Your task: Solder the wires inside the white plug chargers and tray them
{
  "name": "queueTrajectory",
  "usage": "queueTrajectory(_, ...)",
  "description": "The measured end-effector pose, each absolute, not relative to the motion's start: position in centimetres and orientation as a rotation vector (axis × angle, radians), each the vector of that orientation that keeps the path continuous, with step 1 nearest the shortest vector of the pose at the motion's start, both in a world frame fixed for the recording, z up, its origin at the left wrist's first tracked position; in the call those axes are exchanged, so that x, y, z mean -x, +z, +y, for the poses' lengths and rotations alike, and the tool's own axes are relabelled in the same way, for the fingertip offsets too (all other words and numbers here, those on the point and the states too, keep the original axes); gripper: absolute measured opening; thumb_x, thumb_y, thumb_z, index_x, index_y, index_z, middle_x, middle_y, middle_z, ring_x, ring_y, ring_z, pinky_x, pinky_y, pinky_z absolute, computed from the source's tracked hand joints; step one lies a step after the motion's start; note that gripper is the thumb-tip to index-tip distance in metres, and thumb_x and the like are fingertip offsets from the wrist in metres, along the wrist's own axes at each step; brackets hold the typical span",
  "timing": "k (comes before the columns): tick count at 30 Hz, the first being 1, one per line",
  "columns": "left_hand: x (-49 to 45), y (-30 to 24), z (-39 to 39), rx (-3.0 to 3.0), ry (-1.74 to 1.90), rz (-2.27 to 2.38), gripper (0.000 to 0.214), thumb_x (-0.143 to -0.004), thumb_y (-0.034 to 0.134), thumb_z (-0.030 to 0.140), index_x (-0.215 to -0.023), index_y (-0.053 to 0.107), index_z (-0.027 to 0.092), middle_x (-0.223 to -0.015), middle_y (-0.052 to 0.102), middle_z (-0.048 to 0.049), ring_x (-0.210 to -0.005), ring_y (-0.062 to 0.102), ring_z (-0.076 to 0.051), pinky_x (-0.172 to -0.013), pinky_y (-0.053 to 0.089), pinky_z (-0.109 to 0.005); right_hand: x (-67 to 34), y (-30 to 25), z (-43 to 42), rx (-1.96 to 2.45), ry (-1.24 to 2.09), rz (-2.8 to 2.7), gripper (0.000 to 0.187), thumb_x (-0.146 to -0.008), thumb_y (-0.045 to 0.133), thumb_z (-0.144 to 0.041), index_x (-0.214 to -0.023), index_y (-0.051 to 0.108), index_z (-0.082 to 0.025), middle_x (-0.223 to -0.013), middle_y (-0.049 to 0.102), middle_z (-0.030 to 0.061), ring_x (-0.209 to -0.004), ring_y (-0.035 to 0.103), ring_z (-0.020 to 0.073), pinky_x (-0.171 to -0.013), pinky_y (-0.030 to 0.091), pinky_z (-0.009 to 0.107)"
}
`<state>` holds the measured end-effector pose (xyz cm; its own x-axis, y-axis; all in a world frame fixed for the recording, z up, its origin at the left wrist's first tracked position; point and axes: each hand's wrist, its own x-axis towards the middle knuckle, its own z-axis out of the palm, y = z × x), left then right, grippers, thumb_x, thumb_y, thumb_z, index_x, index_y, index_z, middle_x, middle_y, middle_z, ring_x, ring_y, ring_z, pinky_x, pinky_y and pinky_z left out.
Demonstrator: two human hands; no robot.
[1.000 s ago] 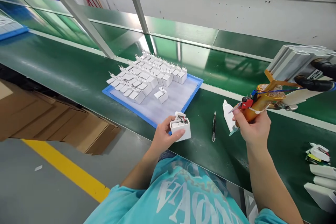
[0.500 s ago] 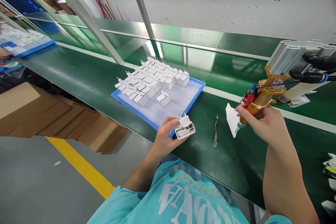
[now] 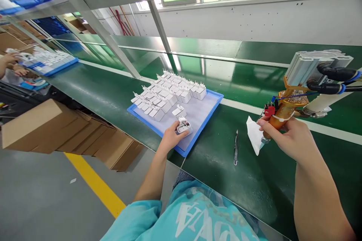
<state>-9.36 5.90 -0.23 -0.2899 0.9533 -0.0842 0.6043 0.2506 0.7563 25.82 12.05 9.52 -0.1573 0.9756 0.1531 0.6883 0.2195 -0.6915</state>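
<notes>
Head view: an open white plug housing (image 3: 184, 125) sits over the near part of the blue-rimmed tray (image 3: 208, 125), just beside a lone white unit (image 3: 179, 111); whether it touches the tray liner cannot be told. It looks light and stiff, probably smooth plastic that could slip a little, with the exposed wiring inside and the thin pins likely its fragile parts, so the outer side walls seem the best hold. The left hand (image 3: 173, 138) has it in a narrow pinch, thumb on the near side and fingers at the far side. The right hand (image 3: 294, 138) is curled around the amber tool (image 3: 279, 117), thumb along its barrel, the tip near a white sheet (image 3: 253, 135). Tweezers (image 3: 235, 147) lie between tray and sheet, untouched.
</notes>
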Motion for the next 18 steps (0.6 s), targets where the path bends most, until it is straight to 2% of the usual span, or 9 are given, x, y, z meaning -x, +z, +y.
queueTrajectory(5, 9.6, 0.1, 7.5, -1.22, 0.905, 1.639, 0.055, -0.075, 0.066, 0.055, -0.112, 0.061, 0.015, -0.114, 0.069, -0.012, -0.102, 0.065, -0.025, -0.084, 0.052, -0.034, -25.8, 9.8, 12.0, 1.605, 0.668, -1.906, 0.045, -0.078, 0.056, -0.065, -0.071, 0.067, -0.021, -0.068, 0.071, 0.0074, -0.063, 0.066, 0.0234, -0.06, 0.047, 0.034)
queueTrajectory(9, 9.2, -0.7, 8.4, -1.155, 1.066, 1.517, 0.056, -0.076, 0.064, 0.052, -0.116, 0.054, 0.014, -0.117, 0.068, -0.0155, -0.097, 0.065, -0.021, -0.081, 0.052, -0.032, -25.7, 9.8, 11.9, 1.558, 0.662, -1.911, 0.051, -0.078, 0.054, -0.07, -0.07, 0.066, -0.021, -0.067, 0.07, 0.0073, -0.062, 0.065, 0.0234, -0.06, 0.047, 0.034)
queueTrajectory(13, 9.2, -1.1, 8.0, -1.423, 1.066, 1.617, 0.047, -0.083, 0.057, 0.04, -0.122, 0.051, 0.013, -0.112, 0.068, -0.0145, -0.097, 0.062, -0.021, -0.082, 0.051, -0.033, -25.6, 9.8, 11.7, 1.576, 0.658, -1.904, 0.052, -0.078, 0.053, -0.071, -0.073, 0.067, -0.021, -0.068, 0.07, 0.0069, -0.066, 0.067, 0.0231, -0.063, 0.047, 0.033)
queueTrajectory(18, 9.5, -0.2, 6.4, -1.829, 0.931, 1.754, 0.051, -0.094, 0.045, 0.035, -0.142, 0.042, 0.017, -0.124, 0.063, -0.0132, -0.12, 0.05, -0.025, -0.095, 0.048, -0.04, -25.7, 9.5, 11.9, 1.561, 0.672, -1.908, 0.056, -0.076, 0.051, -0.074, -0.073, 0.066, -0.021, -0.066, 0.071, 0.0059, -0.065, 0.067, 0.024, -0.06, 0.047, 0.033)
